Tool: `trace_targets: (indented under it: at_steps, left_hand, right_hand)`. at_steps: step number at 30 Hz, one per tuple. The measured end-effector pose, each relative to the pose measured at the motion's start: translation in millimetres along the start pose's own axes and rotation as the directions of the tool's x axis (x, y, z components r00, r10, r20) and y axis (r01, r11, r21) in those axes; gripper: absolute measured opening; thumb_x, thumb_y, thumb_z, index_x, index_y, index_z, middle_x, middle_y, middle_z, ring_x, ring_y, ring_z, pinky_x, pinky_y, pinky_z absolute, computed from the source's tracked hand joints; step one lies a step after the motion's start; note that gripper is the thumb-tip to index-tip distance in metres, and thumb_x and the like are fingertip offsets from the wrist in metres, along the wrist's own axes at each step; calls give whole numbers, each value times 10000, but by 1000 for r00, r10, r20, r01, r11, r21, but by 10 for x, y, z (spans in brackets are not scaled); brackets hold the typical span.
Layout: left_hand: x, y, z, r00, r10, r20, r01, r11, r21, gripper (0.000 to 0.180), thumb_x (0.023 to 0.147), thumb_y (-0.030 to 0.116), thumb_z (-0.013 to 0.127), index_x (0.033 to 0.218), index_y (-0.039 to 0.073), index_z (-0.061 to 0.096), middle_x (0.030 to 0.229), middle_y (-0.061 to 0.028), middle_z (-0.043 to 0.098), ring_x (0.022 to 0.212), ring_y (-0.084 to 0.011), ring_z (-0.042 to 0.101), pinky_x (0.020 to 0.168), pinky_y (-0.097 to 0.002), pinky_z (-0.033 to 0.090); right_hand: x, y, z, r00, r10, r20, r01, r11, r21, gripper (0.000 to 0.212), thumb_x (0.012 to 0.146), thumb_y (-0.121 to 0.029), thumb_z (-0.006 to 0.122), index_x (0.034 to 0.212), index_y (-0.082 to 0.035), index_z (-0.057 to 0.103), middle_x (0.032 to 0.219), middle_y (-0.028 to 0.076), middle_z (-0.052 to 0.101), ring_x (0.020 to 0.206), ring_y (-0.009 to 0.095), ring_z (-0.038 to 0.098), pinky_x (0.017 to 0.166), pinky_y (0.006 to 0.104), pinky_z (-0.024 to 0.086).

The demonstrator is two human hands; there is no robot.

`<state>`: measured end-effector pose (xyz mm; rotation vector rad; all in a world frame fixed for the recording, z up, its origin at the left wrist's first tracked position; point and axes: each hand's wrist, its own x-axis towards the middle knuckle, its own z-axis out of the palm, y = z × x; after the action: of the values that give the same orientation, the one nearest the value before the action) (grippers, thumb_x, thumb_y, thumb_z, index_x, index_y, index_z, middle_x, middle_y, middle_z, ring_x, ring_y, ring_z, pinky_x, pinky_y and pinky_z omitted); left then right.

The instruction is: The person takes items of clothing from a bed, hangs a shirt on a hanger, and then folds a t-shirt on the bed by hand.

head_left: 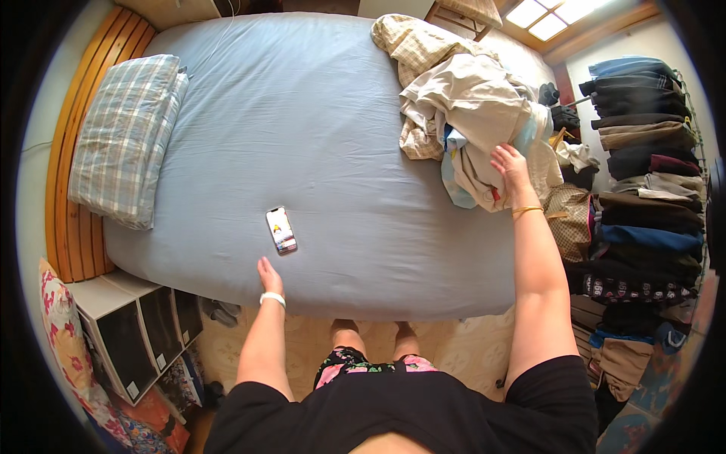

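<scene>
head view: the crumpled beige cloth pile (476,98), toward two o'clock on the bed (302,136), should handle soft, bulky and limp, best gathered by a thick fold, with the right hand (514,170) at its five o'clock side, fingers extended, contact unclear, and the left hand (271,280) open, empty, at six o'clock from the phone (282,230)

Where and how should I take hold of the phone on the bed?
The phone is probably best held by both long edges at its nearer end, coming from the near side: it lies flat, screen up, on the blue-grey sheet, its length running roughly near to far, with the left grip just short of that end.
</scene>
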<state>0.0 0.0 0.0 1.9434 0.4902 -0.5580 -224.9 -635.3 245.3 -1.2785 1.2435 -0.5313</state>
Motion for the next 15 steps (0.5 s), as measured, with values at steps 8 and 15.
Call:
trace_targets:
  at_steps: [8, 15]
  left_hand:
    - [-684, 114, -426, 973, -88, 212, 76, 995, 65, 460, 1062, 398, 412, 1324, 37, 525, 1230, -110, 644, 1097, -188, 591, 935, -343, 456]
    - [-1455, 1394, 209, 668, -185, 720, 294, 955, -28, 574, 1047, 518, 362, 1374, 65, 495, 1278, -106, 638, 1145, -176, 600, 975, -365, 457]
  right_hand:
    - [13, -118, 152, 995, -5, -95, 10, 999, 50, 477, 893, -132, 736, 1281, 53, 529, 928, 90, 664, 748, 193, 656, 726, 324, 569]
    - [-905, -854, 716, 969, -17, 247, 25, 999, -29, 209, 907, -166, 708, 961, 34, 676, 835, 65, 670, 747, 140, 653, 717, 273, 559]
